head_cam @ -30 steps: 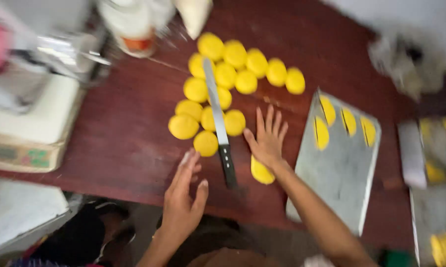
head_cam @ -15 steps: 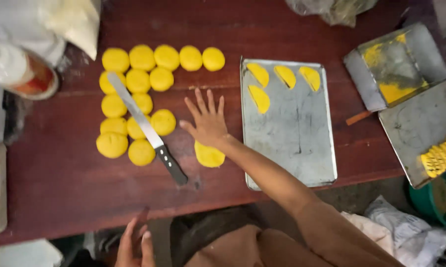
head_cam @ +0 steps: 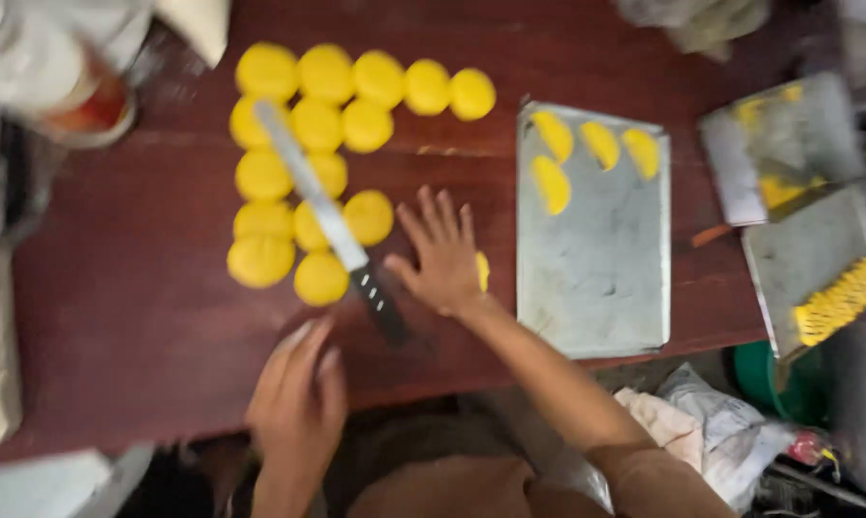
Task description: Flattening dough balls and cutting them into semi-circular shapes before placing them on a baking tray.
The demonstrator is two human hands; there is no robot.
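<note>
Pressing flat with fingers spread wide, the right hand [head_cam: 442, 257] covers a yellow dough piece [head_cam: 482, 270] on the dark red table [head_cam: 135, 317], and only a sliver of that piece shows at the hand's far edge, just left of the metal baking tray [head_cam: 596, 278]. Half a second ago more of the piece showed below the palm, so the hand has settled further over it; by the look of it the flattening is under way. The left hand [head_cam: 298, 403] has come up to the table's near edge, below the long knife [head_cam: 327, 225]; a moment before it hung lower, mostly off the table. Its fingers lie together and loosely extended, holding nothing. The knife lies slantwise across the cluster of yellow dough rounds [head_cam: 342, 125], its black handle pointing toward the gap between the two hands, and it has not shifted among the rounds. Left of the tray these rounds sit touching or nearly touching in rows. On the tray, four folded half-moon pieces [head_cam: 586, 149] lie near the far end, the same count as before, with the rest of its surface bare. Right of the tray stand two more metal pans [head_cam: 797, 259], one holding a row of yellow crimped pieces [head_cam: 841, 299], blurred.
</note>
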